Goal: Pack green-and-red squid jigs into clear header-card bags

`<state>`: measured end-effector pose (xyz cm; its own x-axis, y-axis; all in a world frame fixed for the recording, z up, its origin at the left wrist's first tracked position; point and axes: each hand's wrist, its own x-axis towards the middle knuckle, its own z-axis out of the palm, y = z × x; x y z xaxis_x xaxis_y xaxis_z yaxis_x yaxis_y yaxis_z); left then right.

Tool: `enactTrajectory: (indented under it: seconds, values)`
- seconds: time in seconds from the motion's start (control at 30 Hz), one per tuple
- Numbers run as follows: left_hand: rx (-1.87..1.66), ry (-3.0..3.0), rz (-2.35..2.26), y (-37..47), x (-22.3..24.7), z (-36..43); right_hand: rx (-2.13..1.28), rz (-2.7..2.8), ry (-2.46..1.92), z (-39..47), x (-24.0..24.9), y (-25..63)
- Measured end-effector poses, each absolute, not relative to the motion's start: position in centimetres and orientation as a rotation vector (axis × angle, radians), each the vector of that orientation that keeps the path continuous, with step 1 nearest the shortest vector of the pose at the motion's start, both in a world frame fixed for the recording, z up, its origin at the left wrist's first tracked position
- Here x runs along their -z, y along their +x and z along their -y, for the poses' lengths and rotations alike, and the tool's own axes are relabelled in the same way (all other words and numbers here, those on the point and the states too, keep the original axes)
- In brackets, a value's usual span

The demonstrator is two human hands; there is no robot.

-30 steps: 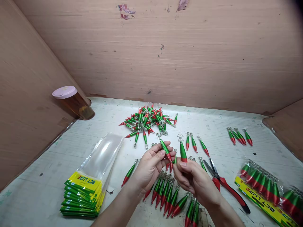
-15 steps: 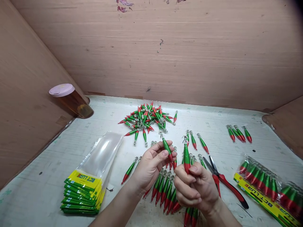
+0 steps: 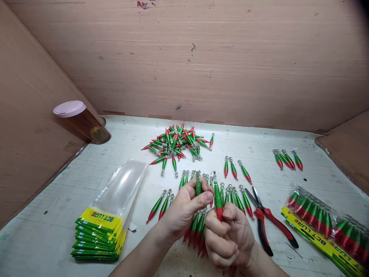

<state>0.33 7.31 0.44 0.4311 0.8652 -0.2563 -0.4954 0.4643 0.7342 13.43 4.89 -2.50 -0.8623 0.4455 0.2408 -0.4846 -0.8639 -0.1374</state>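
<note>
Pinching one lure [image 3: 198, 187] between thumb and fingers, my left hand [image 3: 183, 209] leaves its hooked end pointing up toward 12 o'clock. My right hand [image 3: 230, 240] is curled into a loose fist around the red end of another lure [image 3: 217, 195], just beside the first, hooks also up. Both look light and stiff, with a shiny body that could slide in my fingers; the thin hooks seem likely to snag or bend, so the thick red-green body is the place to grip. From my hands, the heap of lures [image 3: 174, 143] lies on the counter [image 3: 253, 144] at 11 o'clock, the bags [image 3: 100, 219] at 9, the pliers [image 3: 280, 228] at 3.
</note>
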Motion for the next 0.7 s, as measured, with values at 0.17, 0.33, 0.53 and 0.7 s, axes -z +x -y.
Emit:
enactTrajectory:
  seconds: [0.17,0.33,0.53,0.7]
  values:
    - [-0.854,0.578,-0.587,0.3,-0.7,-7.3,-2.652,0.288,0.243,-4.8,2.6,13.1]
    - [-0.874,0.485,-0.631,0.1,-0.9,-7.5,-2.516,0.817,-0.458,-5.4,1.7,15.1]
    - [-0.906,0.474,-0.675,0.0,-1.0,-7.8,-1.898,1.128,-1.048,-6.2,-0.1,17.7]
    - [-0.888,0.554,-0.731,0.2,-1.0,-7.7,-1.586,1.134,-1.188,-6.3,-0.5,16.7]
